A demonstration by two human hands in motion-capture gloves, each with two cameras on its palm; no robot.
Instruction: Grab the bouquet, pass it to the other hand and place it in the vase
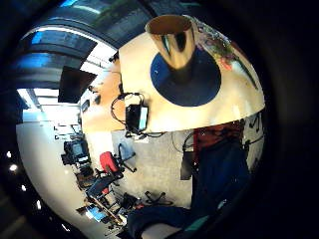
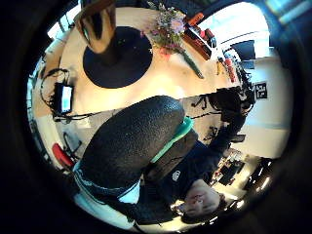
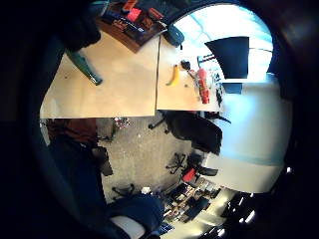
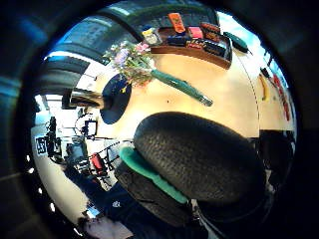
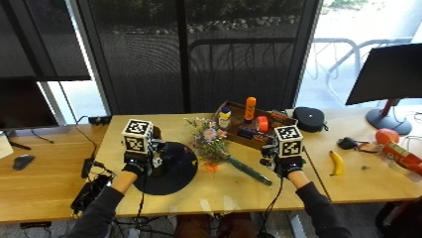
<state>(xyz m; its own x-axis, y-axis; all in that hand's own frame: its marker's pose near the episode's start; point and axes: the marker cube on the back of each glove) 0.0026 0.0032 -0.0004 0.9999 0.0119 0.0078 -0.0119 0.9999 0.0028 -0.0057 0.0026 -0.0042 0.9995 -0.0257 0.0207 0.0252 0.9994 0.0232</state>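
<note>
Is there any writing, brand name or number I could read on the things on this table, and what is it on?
No text can be read in any view.
Bottles and packets in the wooden tray: labels too small and blurred.
Red can at the far right: print blurred, unreadable.
Bouquet, vase and banana: no writing shows.

Wooden tables (image 5: pixel 53 183) before dark windows (image 5: pixel 198 49)
</note>
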